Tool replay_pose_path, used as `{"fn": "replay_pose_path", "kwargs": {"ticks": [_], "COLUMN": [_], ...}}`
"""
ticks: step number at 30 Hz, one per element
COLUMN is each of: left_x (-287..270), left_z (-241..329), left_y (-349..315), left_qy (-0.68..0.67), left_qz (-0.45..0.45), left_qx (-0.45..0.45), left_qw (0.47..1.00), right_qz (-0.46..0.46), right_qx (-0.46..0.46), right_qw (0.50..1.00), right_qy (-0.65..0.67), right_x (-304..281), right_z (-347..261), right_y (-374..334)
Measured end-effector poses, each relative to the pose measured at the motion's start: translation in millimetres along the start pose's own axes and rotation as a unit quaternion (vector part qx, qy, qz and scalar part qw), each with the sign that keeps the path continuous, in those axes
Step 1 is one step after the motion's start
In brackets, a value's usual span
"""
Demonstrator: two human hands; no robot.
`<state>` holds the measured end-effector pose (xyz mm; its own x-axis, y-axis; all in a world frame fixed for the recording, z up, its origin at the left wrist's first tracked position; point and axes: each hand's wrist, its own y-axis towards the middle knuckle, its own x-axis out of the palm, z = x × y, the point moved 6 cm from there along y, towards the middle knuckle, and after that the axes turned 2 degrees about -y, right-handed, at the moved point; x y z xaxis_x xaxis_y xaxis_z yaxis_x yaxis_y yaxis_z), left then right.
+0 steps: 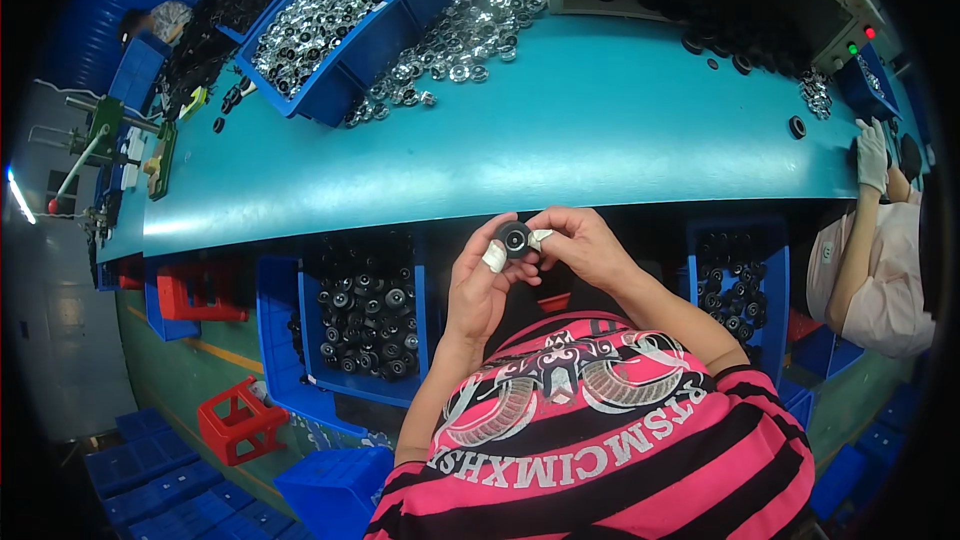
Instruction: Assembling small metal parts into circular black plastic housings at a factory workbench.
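A small round black wheel with a pale centre is held up just off the table's front edge. My left hand grips it from the left, fingers closed around its rim, with white tape on one finger. From the other side my right hand pinches the wheel's right edge, and white tape wraps a fingertip there too. Beneath the table edge, to the left of my hands, a blue bin contains many black wheels. Shiny clear-and-silver round parts lie loose on the table ahead.
A blue crate heaped with shiny parts stands on the teal table. At right, another blue bin holds wheels; beyond it is a co-worker's gloved hand. A green lever press and red stool are at left.
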<state>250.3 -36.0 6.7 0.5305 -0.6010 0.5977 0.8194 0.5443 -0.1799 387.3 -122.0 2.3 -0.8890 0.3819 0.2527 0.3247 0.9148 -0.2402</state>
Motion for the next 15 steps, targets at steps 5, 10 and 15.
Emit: {"fn": "replay_pose_path", "kwargs": {"ticks": [5,10,15], "left_x": [-10.4,-106.3,-202.1], "left_z": [0.3,52.2,98.8], "left_y": [-5.9,-55.5,-155.3], "left_qy": [0.007,0.482,0.758], "left_qz": [-0.002,0.186,0.374], "left_qx": [-0.025,0.017,-0.003], "left_qw": [1.0,0.856,0.535], "right_qz": [-0.013,0.178,0.465], "right_qx": [-0.166,-0.269,-0.123], "right_qw": [0.946,0.846,0.583], "right_qy": [-0.279,-0.425,-0.655], "right_x": [-12.5,-129.0,-305.3], "right_z": [-36.6,-130.8,-209.1], "right_y": [1.9,39.7,79.3]}}
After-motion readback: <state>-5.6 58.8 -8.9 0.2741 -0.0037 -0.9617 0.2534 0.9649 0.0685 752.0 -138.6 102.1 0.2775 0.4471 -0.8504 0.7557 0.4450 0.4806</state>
